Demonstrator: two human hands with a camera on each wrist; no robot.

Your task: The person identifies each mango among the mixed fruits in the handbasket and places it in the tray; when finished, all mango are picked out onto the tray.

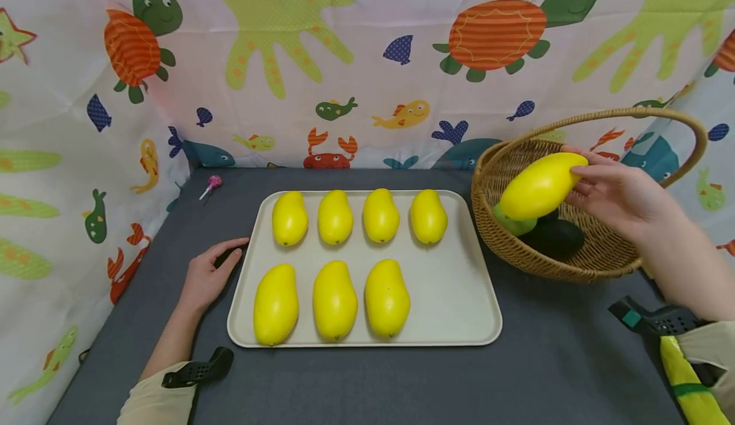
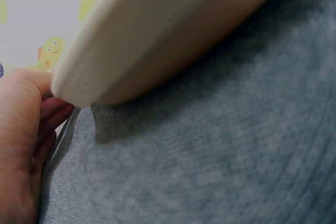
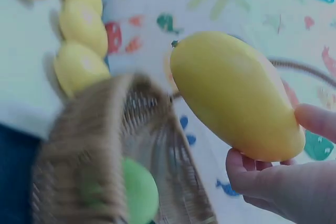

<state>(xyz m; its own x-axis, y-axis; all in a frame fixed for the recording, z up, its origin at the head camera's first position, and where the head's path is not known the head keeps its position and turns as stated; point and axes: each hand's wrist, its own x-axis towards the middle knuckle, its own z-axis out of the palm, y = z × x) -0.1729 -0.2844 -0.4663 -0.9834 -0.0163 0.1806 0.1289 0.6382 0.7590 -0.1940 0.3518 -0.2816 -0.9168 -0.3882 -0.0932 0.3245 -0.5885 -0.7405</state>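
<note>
My right hand (image 1: pixel 623 192) grips a yellow mango (image 1: pixel 542 186) by one end, thumb on one side and fingers on the other. The mango is held tilted over a wicker basket (image 1: pixel 488 233). Inside that basket lie a green fruit (image 1: pixel 515 223) and a dark, rounded fruit or vegetable (image 1: pixel 554 238). My left hand (image 1: pixel 209 275) rests by the left side of a cream tray (image 1: pixel 448 291), index fingertip right at its rim. Several yellow mangoes stand on the tray in two rows, such as a back-row mango (image 1: pixel 428 216) and a front-row mango (image 1: pixel 387 297).
The basket's arched handle (image 1: pixel 603 113) rises behind my right hand. A pink lollipop (image 1: pixel 214 182) lies at the back left of the dark grey tabletop (image 1: pixel 367 387). Yellow fabric with a green stripe (image 1: pixel 686 374) is at the lower right. A printed curtain (image 1: pixel 367 67) encloses the table.
</note>
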